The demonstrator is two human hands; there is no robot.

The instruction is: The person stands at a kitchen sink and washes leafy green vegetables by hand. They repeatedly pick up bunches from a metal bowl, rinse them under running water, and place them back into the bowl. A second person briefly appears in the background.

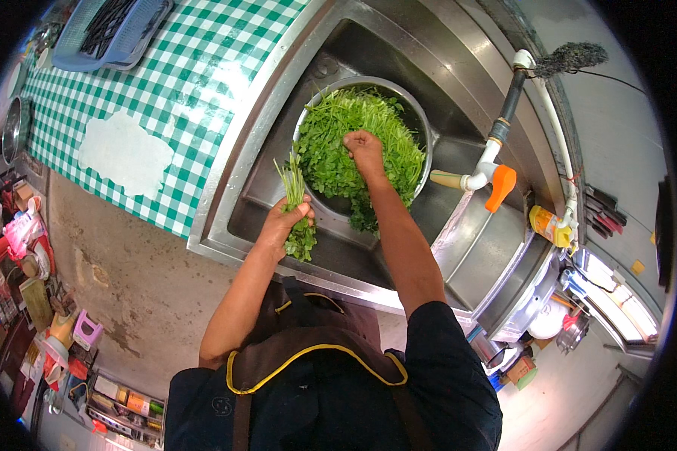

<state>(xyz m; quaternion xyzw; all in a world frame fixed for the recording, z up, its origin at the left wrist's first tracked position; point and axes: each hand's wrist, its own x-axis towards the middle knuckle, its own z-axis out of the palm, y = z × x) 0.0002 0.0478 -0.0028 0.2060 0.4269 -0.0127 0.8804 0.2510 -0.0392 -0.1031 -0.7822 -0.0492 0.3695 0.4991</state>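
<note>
My left hand (289, 216) is closed round a small bunch of leafy green herbs (293, 180) that looks like cilantro. Its pale stems point up and away, and the leaves hang below my fingers over the near left edge of the sink. A large round metal basin (426, 124) in the sink is heaped with more of the same herbs (331, 124). Over the middle of that heap is my right hand (364, 149), fingers curled together. What it pinches, if anything, cannot be made out.
The steel sink (256, 203) surrounds the basin. On the right, a tap with an orange handle (502, 188) reaches toward it. A table with a green checked cloth (192, 113) adjoins on the left, bearing a blue basket (120, 52). A yellow bottle (549, 225) stands behind the tap.
</note>
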